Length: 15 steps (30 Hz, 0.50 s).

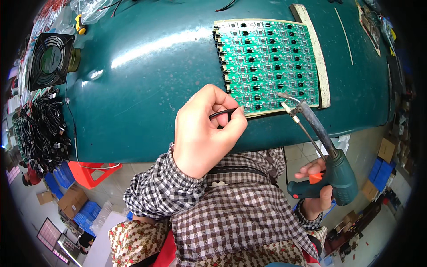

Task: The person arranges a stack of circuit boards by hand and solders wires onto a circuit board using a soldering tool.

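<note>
My left hand [200, 131] is closed in a pinch on a short length of black cable [219, 113]. It is over the near left corner of a panel of green circuit boards [263, 66], and the fingers hide the cable's end. Rows of small black parts stand on the panel, with more along its left edge. In my right hand [321, 202] is a dark green soldering gun [345, 178] with an orange trigger. Its bent metal nose and thin feed tube point left, over the panel's near right part. I cannot tell whether the tip touches a board.
A worn pale bar [316, 58] lies along the panel's right side on the green table [147, 102]. At the left are a black fan [50, 61], a heap of black cables [41, 131] and a yellow-handled tool [80, 25]. A red stool [86, 174] stands below the near left edge.
</note>
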{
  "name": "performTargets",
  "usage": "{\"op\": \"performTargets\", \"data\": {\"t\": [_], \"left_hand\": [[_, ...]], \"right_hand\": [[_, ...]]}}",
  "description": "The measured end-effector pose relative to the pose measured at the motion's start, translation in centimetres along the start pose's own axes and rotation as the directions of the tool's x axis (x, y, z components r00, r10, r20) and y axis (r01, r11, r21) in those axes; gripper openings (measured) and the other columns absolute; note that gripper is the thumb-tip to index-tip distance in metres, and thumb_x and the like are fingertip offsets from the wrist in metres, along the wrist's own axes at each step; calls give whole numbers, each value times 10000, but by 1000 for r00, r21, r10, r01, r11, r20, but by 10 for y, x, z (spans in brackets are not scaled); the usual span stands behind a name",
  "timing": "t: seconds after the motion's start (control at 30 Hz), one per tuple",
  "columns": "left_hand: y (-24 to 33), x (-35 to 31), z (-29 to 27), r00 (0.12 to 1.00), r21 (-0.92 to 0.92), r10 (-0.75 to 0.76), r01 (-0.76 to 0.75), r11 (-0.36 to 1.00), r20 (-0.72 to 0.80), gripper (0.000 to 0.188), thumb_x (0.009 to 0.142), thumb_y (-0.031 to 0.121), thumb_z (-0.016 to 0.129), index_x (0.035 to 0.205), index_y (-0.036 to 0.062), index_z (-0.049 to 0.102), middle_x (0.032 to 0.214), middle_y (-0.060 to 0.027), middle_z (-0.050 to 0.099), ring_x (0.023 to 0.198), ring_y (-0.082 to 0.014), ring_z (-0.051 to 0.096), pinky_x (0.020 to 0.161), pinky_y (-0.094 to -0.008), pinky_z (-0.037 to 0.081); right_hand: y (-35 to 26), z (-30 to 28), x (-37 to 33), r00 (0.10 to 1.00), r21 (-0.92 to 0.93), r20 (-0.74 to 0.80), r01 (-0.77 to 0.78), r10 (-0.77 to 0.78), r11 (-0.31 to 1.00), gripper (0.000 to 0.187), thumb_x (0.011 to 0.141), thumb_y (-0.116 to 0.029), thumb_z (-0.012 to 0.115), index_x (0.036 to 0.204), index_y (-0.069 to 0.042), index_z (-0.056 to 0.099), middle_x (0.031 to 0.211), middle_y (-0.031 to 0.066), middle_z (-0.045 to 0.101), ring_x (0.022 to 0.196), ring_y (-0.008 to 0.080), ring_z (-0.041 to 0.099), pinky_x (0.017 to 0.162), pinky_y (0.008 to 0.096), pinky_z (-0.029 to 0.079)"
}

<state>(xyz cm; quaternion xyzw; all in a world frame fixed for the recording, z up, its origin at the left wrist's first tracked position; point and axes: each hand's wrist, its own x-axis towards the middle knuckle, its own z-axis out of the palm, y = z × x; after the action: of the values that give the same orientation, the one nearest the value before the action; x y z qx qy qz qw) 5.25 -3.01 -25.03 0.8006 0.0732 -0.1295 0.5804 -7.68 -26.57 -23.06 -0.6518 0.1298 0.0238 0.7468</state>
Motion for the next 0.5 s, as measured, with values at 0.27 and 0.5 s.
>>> {"op": "performTargets", "data": {"t": [0.27, 0.5], "left_hand": [[1, 2, 4, 998, 27, 56, -55, 998, -30, 148, 794, 16, 683, 807, 12, 536, 696, 58, 534, 619, 27, 468, 560, -123, 398], [0, 4, 3, 999, 6, 23, -23, 1000, -39, 155, 728, 36, 676, 786, -6, 539, 717, -66, 571, 592, -90, 562, 569, -234, 506]], "right_hand": [[-4, 3, -1, 1000, -3, -8, -9, 9, 1000, 683, 864, -427, 586, 1294, 65, 387, 996, 160, 564, 894, 275, 598, 703, 392, 585], [-15, 3, -2, 987, 15, 10, -158, 158, 987, 690, 808, -502, 676, 1166, 62, 506, 1049, 206, 584, 978, 297, 611, 741, 368, 543]]}}
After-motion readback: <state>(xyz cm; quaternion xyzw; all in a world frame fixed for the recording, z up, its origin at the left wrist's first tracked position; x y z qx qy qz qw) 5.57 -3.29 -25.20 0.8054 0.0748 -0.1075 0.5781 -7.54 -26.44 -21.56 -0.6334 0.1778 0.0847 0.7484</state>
